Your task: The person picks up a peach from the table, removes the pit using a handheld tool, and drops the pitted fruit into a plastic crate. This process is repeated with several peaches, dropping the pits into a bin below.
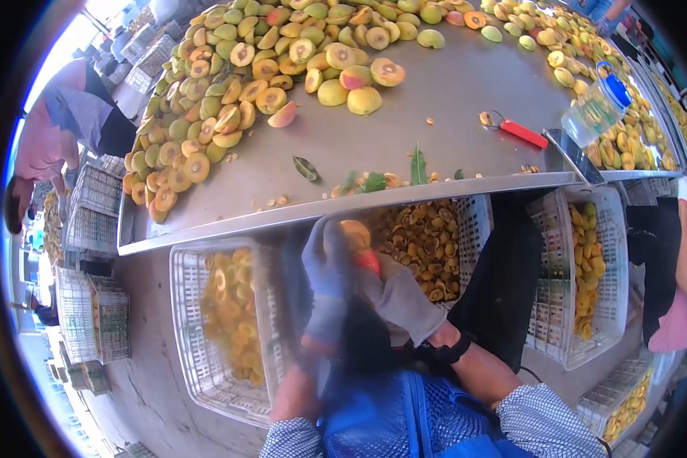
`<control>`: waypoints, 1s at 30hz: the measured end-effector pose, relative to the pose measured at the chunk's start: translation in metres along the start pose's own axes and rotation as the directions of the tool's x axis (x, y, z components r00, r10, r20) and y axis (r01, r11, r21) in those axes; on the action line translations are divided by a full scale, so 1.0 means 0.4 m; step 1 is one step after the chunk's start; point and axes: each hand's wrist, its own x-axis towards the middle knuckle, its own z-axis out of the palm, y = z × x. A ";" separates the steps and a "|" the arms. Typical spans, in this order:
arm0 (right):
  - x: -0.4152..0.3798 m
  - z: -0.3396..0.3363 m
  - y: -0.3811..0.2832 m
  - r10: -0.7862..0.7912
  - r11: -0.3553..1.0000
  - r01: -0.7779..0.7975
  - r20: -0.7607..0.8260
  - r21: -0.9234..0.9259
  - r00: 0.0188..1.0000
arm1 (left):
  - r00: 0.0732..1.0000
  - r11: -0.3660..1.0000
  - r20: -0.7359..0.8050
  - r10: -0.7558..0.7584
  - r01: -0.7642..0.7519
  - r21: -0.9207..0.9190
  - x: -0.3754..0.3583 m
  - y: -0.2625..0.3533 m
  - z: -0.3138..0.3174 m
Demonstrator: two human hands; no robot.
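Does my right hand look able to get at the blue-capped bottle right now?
Probably, with a stretch: past the table rim, your right hand would meet only a phone beside the bottle. It looks busy at the cut fruit, though.

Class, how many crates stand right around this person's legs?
3: the left crate, on the left side; the middle crate, between the legs; the right crate, on the right. Others may be hidden.

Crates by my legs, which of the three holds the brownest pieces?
The middle crate, by your right hand: brown pieces; the left crate and right crate hold yellower fruit.
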 end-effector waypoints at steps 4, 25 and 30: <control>-0.011 0.006 0.027 -0.065 0.998 0.065 0.023 -0.003 0.998 | 0.998 0.996 0.034 -0.050 0.053 -0.076 0.003 -0.012 -0.010; -0.034 -0.021 0.017 0.158 0.913 -0.264 0.327 0.311 0.932 | 0.913 0.902 0.369 -0.172 0.297 -0.314 -0.001 -0.016 -0.006; -0.039 -0.014 -0.008 0.309 0.834 -0.448 0.400 0.322 0.863 | 0.974 0.998 0.225 -0.014 0.026 -0.049 0.005 -0.020 -0.004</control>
